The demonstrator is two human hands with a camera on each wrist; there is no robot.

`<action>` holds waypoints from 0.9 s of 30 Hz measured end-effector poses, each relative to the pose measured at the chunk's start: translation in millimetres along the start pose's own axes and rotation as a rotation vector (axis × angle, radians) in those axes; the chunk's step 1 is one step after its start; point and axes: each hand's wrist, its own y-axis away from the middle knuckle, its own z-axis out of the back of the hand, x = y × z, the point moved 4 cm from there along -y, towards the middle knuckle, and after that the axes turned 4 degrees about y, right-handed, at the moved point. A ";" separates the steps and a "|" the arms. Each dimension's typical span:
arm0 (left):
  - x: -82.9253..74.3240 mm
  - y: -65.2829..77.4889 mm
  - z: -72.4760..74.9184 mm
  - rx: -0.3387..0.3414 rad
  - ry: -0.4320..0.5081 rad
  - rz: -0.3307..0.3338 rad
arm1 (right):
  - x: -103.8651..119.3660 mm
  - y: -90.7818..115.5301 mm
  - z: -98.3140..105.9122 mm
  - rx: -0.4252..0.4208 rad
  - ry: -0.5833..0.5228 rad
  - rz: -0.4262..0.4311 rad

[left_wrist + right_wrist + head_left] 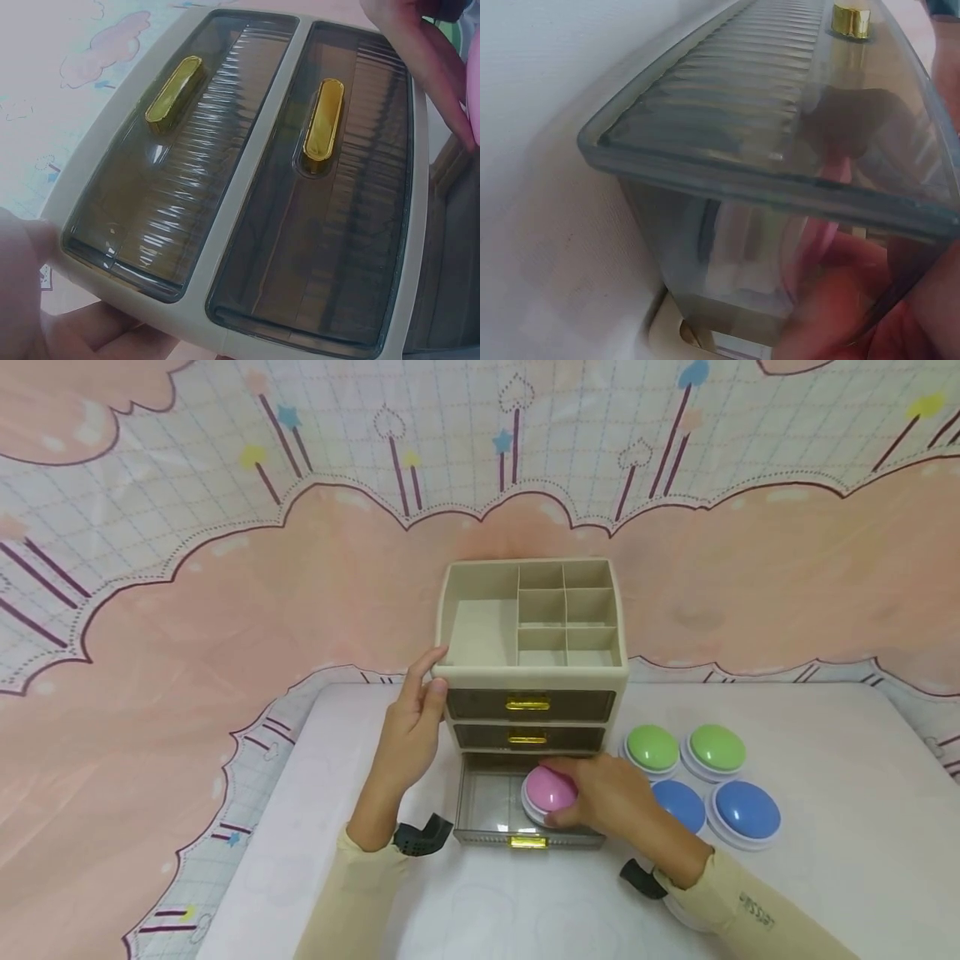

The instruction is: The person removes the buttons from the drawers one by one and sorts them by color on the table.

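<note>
A cream desktop organizer point(529, 672) with smoked drawers stands at the middle of the table, its bottom drawer point(491, 802) pulled out. My left hand point(408, 735) rests against the organizer's left side, fingers fairly straight, with the thumb near the front corner. In the left wrist view, the fingers point(112, 334) run along the side wall. With thumb and fingers, my right hand point(611, 793) grips a pink dome push button point(549, 789) with a white base, within the open drawer. Through the clear drawer wall, the right wrist view shows this button's pink edge point(821, 236).
Right of the organizer are two green push buttons point(652, 747) and two blue push buttons point(746, 810). Another white base point(686, 914) is partly hidden under the right forearm. Two upper drawers point(480, 705) with gold handles are closed. A patterned cloth point(360, 568) hangs behind.
</note>
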 end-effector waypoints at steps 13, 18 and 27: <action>-3.3 0.4 -1.7 0.012 -0.008 -0.005 | -1.3 8.4 4.1 -0.040 -0.028 -0.067; -4.7 -1.0 -0.7 0.006 -0.009 -0.015 | 0.4 13.5 11.4 -0.065 -0.020 -0.055; -0.9 0.4 0.4 0.006 0.001 0.002 | 1.0 31.8 33.2 -0.188 -0.002 0.011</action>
